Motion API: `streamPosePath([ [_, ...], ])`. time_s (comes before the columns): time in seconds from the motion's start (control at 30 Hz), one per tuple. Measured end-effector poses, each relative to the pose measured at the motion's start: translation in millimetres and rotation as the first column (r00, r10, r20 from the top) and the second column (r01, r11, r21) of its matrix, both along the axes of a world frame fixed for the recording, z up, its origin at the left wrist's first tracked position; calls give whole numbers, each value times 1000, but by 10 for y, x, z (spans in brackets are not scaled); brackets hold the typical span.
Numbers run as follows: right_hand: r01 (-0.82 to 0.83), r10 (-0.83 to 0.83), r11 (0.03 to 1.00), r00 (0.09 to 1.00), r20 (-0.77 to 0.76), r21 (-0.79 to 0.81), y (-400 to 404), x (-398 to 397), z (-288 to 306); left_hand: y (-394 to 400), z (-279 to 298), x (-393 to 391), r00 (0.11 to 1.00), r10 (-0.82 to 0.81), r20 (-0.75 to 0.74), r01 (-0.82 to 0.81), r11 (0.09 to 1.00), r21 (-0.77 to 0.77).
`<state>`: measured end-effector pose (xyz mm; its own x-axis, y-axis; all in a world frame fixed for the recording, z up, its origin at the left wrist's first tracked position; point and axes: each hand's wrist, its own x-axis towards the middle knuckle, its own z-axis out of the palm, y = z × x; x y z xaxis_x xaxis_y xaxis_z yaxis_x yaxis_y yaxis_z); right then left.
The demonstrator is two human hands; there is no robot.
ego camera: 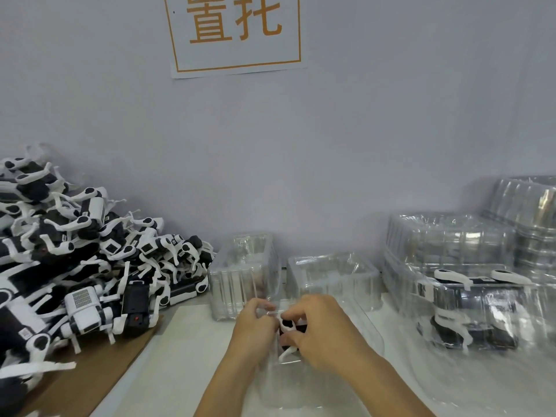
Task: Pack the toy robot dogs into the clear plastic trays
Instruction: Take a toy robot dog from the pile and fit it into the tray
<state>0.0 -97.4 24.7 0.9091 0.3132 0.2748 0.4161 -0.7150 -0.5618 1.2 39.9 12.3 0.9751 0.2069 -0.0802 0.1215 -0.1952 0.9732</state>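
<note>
Black-and-white plastic, glossy and rounded, marks the toy robot dog (289, 332) at the middle of the pale table (192, 350), mostly hidden between both hands inside a clear tray (364, 341) whose thin walls blur into glare. The left hand (255, 329) curls its fingers at the dog's near end; the right hand (323, 329) pinches it with bent fingers. Two empty ribbed trays (245, 278) stand just behind. A heap of dogs (90, 260) lies left on brown cardboard (99, 374), cut off by the frame. Packed trays (472, 308) stack right. An orange-lettered sign (236, 31) hangs on the grey wall.
</note>
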Motion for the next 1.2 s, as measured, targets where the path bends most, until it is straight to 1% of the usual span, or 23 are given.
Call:
streamPosePath([
  [0.17, -55, 55, 998, 998, -39, 3, -73, 21, 39, 10, 15, -14, 1000, -23, -15, 23, 999, -34],
  [0.27, -81, 88, 993, 992, -89, 85, -148, 44, 42, 37, 17, -28, 998, -65, -11, 64, 996, -62],
  [0.37, -40, 55, 991, 992, -116, 127, -243, 95, 40, 41, 8, -25, 995, -95, 13, 96, 993, -68],
  [0.5, 45, -34, 991, 996, -85, 125, -468, 162, 105, 32, -3, -5, 995, -95, 22, 96, 993, -66],
  [0.67, 135, -132, 991, 984, -117, 18, -828, 207, 234, 36, -18, -2, 998, -58, 17, 59, 995, -82],
  [0.8, 115, -122, 992, 976, -182, -48, -891, 176, 279, 27, -20, 2, 999, -34, 14, 35, 996, -80],
  [0.93, 130, -158, 976, 974, -160, -172, -799, 172, 259, 33, -19, 5, 999, -41, 20, 42, 997, -70],
  [1.2, 166, -180, 972, 981, -72, -166, -677, 174, 207, 60, -34, 6, 997, -76, 34, 77, 996, -36],
])
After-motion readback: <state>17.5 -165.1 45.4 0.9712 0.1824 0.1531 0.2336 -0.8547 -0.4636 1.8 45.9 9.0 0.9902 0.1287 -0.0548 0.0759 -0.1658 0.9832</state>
